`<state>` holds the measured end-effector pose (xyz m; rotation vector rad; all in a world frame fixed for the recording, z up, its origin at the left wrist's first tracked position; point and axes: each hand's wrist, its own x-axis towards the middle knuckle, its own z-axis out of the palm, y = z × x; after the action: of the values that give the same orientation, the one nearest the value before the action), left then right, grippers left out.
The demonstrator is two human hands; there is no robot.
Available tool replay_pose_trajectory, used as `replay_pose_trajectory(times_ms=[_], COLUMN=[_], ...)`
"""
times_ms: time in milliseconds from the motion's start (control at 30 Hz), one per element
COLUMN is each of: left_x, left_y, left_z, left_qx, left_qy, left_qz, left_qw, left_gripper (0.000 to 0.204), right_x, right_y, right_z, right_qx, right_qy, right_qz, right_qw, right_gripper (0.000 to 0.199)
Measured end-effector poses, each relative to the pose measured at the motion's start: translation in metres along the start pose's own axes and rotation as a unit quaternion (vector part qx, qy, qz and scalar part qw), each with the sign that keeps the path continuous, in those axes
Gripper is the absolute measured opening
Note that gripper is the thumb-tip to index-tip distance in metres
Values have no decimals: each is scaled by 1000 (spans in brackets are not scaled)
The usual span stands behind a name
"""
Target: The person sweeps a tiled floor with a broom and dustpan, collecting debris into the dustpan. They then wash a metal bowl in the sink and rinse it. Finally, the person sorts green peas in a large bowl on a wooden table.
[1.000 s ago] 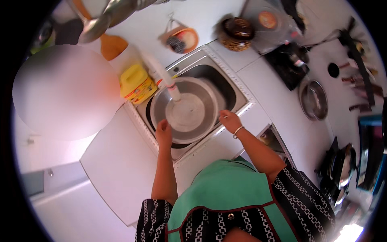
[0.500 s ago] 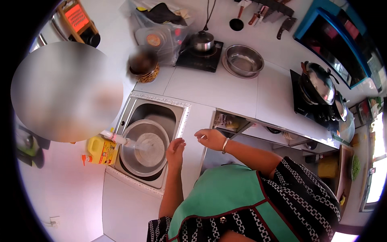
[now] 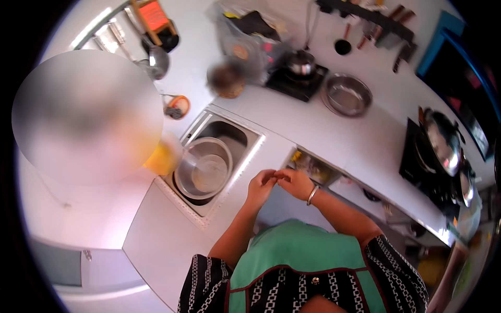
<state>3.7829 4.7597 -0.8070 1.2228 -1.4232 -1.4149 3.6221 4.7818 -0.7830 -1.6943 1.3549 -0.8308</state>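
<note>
My left hand (image 3: pixel 261 187) and my right hand (image 3: pixel 295 183) meet in front of the green apron (image 3: pixel 297 250), over the counter's front edge. Their fingers are curled and touch at the tips; anything between them is hidden. A metal bangle (image 3: pixel 312 195) circles my right wrist. To the left of my hands, a round metal basin (image 3: pixel 228 177) sits in the steel sink (image 3: pixel 235 133). A clear stream seems to run into the basin. Both hands are apart from the basin and the sink.
Past the sink stand a small pot (image 3: pixel 301 63) on a black cooktop and a steel bowl (image 3: pixel 348 95). A covered wok (image 3: pixel 441 141) is at the right. Knives hang from a wall rack (image 3: pixel 365 18). Below the counter is an open shelf (image 3: pixel 315 169). A yellow jug (image 3: pixel 160 156) is partly blurred.
My hands were apart, the left one near the basin's edge. They have come together at the fingertips. The whole view has swung, shifting the sink and counter.
</note>
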Motion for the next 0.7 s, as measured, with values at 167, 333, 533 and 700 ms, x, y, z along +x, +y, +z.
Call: replay_pose_trajectory(times_ms=[167,333,533,700], left_x=[1,36,100,163], left_y=[19,92,178,208], left_z=[-114,-243,-373,-423], left_qx=[-59,-131,-179,-164], left_qy=[127,239,261,233], left_qz=[84,160,191,201], left_qw=[987,949,929,937], left_gripper=[22,20,25,28], right_x=[82,204,377,501], right_y=[-66,-179,-285,-355], right_z=[42,94,128,131], right_qx=[12,59,91,33], right_qy=[-114,-112,-42,159], right_qz=[-116,-233,-298,-329], right_qw=[987,964,949,930], right_gripper=[27,26,28,39])
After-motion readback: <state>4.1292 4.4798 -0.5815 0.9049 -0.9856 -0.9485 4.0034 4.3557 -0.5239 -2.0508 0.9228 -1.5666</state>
